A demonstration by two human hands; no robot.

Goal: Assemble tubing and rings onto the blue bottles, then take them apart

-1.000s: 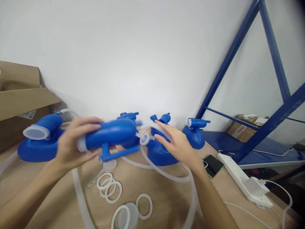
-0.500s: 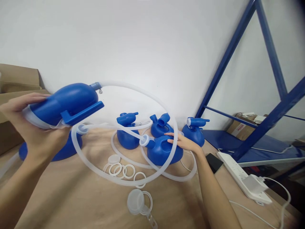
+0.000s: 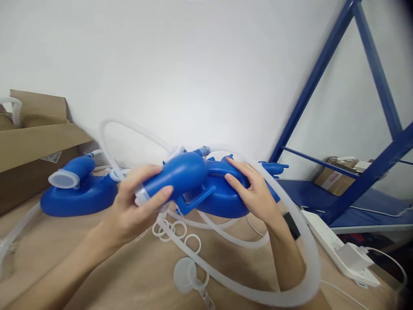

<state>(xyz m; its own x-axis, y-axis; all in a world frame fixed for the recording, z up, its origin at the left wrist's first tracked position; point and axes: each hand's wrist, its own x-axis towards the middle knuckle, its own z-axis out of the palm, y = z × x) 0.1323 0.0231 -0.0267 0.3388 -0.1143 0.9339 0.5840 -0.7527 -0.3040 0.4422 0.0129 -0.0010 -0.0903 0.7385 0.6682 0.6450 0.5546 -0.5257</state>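
My left hand (image 3: 132,206) grips a blue plastic urinal head (image 3: 182,172) by its white-rimmed wide end, thumb in front. The head's flat side clip points down and right. From its narrow end runs a translucent hose (image 3: 312,262) that loops round to the right and front. My right hand (image 3: 254,191) is closed on the handle of a blue urinal bottle (image 3: 222,202), which stands on the table just behind the head. The head partly covers the bottle's neck. Whether the two touch, I cannot tell.
White rings (image 3: 192,244) and a translucent cap (image 3: 185,274) lie in front. Another blue urinal (image 3: 79,201) stands left, beside a cardboard box (image 3: 38,142). More blue urinals are partly hidden behind my hands. On the right are a power strip (image 3: 335,245), a dark phone (image 3: 292,226) and a blue rack (image 3: 309,82).
My left hand has brought the urinal head right and down, in front of the bottle. The hose loop has swung right and forward. My right hand stays on the bottle.
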